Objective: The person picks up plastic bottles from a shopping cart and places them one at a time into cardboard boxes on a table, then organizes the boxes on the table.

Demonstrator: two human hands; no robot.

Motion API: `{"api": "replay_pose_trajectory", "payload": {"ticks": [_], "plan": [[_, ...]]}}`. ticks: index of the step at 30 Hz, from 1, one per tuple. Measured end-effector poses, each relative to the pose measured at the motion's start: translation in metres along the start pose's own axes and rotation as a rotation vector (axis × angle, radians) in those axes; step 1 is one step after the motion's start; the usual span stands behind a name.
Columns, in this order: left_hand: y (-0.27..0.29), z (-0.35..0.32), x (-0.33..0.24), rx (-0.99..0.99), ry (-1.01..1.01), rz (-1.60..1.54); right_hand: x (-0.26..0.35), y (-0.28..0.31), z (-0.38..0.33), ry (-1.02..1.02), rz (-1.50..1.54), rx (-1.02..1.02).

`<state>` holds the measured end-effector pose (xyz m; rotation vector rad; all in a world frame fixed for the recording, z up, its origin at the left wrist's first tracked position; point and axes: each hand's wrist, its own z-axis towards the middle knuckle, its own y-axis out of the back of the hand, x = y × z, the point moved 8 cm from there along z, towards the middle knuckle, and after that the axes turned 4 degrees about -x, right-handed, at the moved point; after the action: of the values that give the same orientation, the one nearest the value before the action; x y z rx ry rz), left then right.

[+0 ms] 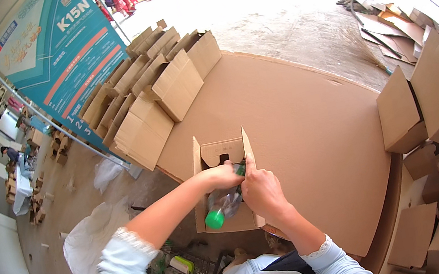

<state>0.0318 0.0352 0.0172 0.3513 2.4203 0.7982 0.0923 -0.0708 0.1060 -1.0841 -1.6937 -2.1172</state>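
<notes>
Carton, six o'clock: right hand pinches flap, seemingly for steadiness; left hand, grip unclear, over green-capped bottle.

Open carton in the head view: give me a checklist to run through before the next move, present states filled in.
1. Carton flaps raised at both sides: ok.
2. Right hand at the right flap: ok.
3. Green-capped bottle upright: not ok, tilted with its cap toward the wearer.
4. Left hand grip on the bottle: cannot tell, fingers partly hidden.
5. Bottle's base seated in the carton: cannot tell, hidden.
</notes>
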Motion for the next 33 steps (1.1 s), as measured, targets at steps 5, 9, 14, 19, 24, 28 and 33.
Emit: {"api": "replay_pose_trajectory", "payload": {"ticks": [5,9,14,19,24,28,33], "plan": [[-0.016,0.071,0.045,-0.156,0.164,-0.157,-0.003,0.003,-0.005,0.003,0.065,-0.002],[-0.010,0.065,0.041,-0.371,0.098,-0.064,-0.011,0.003,0.002,-0.020,0.097,0.011],[-0.014,0.024,0.011,-0.015,0.063,0.097,-0.016,0.010,0.009,-0.016,0.093,-0.024],[-0.028,-0.008,0.016,0.157,0.287,-0.016,-0.009,0.006,0.010,0.018,0.064,-0.049],[-0.065,0.029,0.004,-0.126,0.130,0.694,-0.005,0.003,0.007,-0.013,0.048,0.006],[-0.042,-0.013,-0.010,0.320,0.212,0.063,-0.013,0.005,0.007,0.031,0.067,-0.069],[0.068,-0.133,-0.084,-0.471,-0.501,0.070,-0.030,0.007,0.011,-0.058,0.202,0.028]]}}
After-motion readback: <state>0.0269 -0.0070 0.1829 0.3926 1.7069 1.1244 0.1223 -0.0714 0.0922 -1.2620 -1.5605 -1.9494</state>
